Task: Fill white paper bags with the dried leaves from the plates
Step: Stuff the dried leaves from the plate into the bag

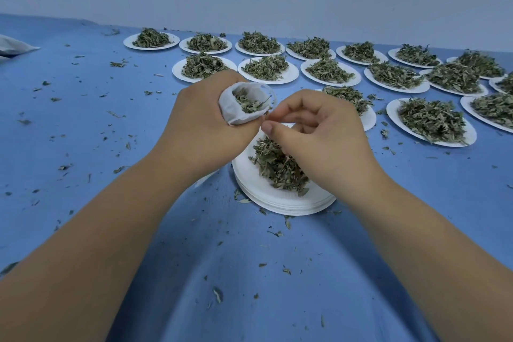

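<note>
My left hand (205,122) grips a small white paper bag (236,111), its mouth open toward me and partly filled with dried green leaves. My right hand (313,133) hovers just right of the bag, fingers curled, thumb and forefinger pinched together at the bag's rim; what they hold is too small to see. Below both hands a stack of white plates (266,197) carries a loose pile of dried leaves (277,166).
Several white plates heaped with dried leaves, such as one plate (455,141) at right, stand in rows across the blue table toward the wall. Leaf crumbs are scattered over the blue cloth (111,125). A white bag (14,46) lies at the far left edge.
</note>
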A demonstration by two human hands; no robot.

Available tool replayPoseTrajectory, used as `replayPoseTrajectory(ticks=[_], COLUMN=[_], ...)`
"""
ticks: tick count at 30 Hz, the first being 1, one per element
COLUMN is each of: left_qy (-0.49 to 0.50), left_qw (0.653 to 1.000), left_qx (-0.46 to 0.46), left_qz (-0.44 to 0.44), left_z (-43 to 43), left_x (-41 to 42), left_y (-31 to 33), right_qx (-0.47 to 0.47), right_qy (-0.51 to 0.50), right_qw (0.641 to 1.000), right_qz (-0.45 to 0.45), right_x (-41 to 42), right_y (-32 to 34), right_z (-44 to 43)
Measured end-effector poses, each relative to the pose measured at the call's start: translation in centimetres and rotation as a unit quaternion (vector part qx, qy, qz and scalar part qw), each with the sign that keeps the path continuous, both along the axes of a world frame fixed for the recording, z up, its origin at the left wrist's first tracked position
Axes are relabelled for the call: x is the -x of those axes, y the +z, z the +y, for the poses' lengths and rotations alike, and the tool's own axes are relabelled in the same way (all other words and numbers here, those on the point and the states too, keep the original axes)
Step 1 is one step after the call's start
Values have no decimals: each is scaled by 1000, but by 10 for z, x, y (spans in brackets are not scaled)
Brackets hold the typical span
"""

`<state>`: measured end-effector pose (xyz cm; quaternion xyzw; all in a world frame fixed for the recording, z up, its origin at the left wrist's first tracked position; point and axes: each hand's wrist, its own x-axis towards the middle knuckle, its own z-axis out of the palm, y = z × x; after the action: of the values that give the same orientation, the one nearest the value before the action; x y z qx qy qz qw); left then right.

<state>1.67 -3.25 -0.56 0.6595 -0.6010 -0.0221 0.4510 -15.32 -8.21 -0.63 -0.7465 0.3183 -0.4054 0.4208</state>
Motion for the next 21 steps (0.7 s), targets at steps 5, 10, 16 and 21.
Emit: replayPoseTrajectory(ticks=[5,10,16,21], left_qy=[9,10,-3,20], left_qw=[1000,999,998,999], left_qx=[16,29,42,43], left_qz=[-3,35,55,22], left_z=[7,9,6,1], left_x=[0,3,5,-2], left_y=[3,5,7,3], right_qx=[-12,-41,-122,-47], right_qy=[-11,-3,73,42], right_qw=[999,998,981,990], right_qz=[-33,-38,-129,-130], right_x=[1,-1,-7,-12], right_y=[0,1,4,8], right_z=[-5,-2,-1,-2])
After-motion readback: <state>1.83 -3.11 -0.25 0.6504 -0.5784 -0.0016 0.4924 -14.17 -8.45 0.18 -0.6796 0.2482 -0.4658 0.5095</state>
